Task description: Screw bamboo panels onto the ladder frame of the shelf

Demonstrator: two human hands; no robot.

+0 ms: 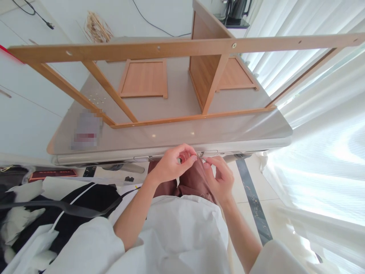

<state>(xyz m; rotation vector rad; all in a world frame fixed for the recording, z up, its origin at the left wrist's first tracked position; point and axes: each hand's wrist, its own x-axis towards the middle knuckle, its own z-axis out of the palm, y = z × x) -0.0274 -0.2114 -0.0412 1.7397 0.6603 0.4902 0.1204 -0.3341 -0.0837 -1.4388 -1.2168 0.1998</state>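
Observation:
My left hand (177, 163) is closed in a pinch, thumb against fingertips, just in front of the table's near edge. My right hand (220, 176) is pinched too, its fingertips close to those of the left. Between the two lies a small, thin metal piece (200, 155), too small to name, and which hand grips which end of it is hard to see. Beyond my hands, a wooden frame (176, 49) of long rails and slats stands on the grey table (171, 137). An upright wooden panel (203, 64) joins the frame right of its middle.
Flat wooden panels lie on the table, one at the left (144, 79) and one at the right (235, 76). Scattered small hardware (97, 99) and a blurred packet (87, 129) are on the left. A white curtain (322, 152) hangs at the right; clothes (85, 201) lie beside me.

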